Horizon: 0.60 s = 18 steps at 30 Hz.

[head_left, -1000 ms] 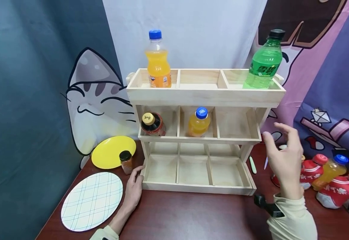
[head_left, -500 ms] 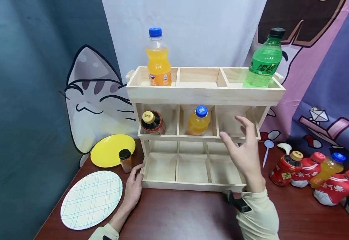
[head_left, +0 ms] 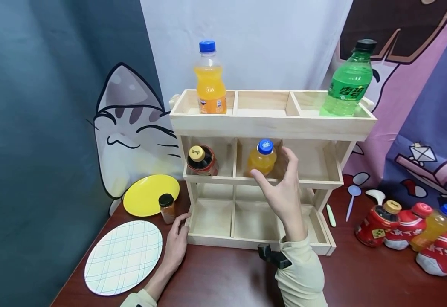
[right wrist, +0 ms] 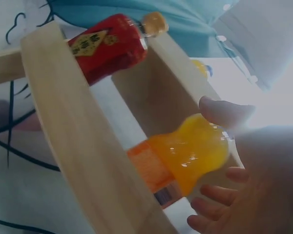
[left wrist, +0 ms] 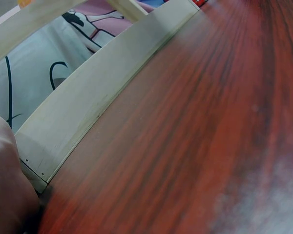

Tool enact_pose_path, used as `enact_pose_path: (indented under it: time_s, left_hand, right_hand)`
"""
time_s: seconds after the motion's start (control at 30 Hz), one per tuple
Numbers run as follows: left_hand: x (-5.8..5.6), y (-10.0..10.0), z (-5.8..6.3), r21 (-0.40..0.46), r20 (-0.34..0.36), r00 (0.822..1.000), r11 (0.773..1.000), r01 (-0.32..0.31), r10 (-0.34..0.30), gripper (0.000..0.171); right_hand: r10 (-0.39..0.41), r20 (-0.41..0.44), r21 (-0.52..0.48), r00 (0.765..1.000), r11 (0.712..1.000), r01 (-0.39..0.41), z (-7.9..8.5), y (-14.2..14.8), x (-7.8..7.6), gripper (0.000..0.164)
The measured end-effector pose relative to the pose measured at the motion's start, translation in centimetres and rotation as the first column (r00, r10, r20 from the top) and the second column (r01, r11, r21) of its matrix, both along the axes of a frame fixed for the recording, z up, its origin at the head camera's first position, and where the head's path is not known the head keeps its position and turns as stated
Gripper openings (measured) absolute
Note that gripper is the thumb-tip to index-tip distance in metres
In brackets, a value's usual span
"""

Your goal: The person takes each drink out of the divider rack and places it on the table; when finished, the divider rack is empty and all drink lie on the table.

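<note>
My right hand is at the middle tier of a wooden three-tier rack, thumb and fingers spread apart about an orange soda bottle with a blue cap. In the right wrist view, that soda bottle stands between the thumb and the fingers, which are not closed round it. My left hand rests against the left end of the rack's bottom tier; the left wrist view shows part of that hand by the rack's corner. A dark bottle with a yellow cap occupies the middle tier's left compartment.
On the top tier stand another orange soda bottle and a green bottle. Left lie a yellow plate, a checked plate and a small jar. Several bottles, a red one among them, and a spoon are right.
My right hand has moved left from the bottles beside the rack, past the middle tier's right compartment, to the orange soda bottle. The left hand stays against the rack.
</note>
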<state>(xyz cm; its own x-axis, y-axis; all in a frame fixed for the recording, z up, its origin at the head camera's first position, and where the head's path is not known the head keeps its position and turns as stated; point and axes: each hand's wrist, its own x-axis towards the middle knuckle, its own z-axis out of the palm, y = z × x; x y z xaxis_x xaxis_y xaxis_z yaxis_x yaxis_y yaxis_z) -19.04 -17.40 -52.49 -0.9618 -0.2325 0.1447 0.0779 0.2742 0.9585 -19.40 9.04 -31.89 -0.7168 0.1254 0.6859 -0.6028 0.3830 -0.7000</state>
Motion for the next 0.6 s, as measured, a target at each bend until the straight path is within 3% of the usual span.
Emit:
enact_pose_path:
  time_s: [0.37,0.6]
  left_hand:
    - [0.2,0.4,-0.3,-0.016,0.019,1.000,1.000,0.002,-0.002,0.031]
    - [-0.3,0.1,-0.3,-0.005,-0.003,1.000,1.000,-0.009,0.009,0.031]
  right_hand:
    - [0.086,-0.069,-0.042,0.994,0.995,-0.089,-0.5,-0.7,-1.1,0.066]
    - [0.038,-0.140,-0.005,0.989,0.999,-0.039,0.2,-1.0,-1.3,0.064]
